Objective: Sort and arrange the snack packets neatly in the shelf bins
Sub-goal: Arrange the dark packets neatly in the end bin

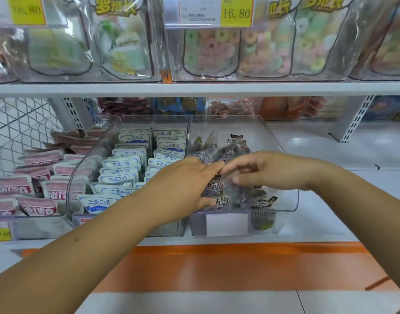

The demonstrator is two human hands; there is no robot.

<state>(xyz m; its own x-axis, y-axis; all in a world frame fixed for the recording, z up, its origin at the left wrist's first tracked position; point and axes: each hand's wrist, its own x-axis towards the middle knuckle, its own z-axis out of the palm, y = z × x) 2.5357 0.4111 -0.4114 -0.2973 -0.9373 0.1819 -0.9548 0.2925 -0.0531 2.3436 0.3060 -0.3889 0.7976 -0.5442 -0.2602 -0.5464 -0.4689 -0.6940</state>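
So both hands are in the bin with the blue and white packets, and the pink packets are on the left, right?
Not quite. The head view shows the left hand and right hand in the clear bin of dark purple packets, just right of the blue and white packets. The pink packets are on the left.

Bright, even white light is flooding the scene, and only faint, soft shadows are showing. Glare is streaking across the clear plastic upper-shelf bins (262, 53), and a sheen is spreading over the glossy white lower shelf surface (330, 150). Motion blur is smearing the right hand (258, 168) and the dark purple snack packets (228, 152) beneath it. Wide-angle distortion is bowing the white shelf board (194, 89) and stretching the forearms toward the borders. The top corners are looking soft.
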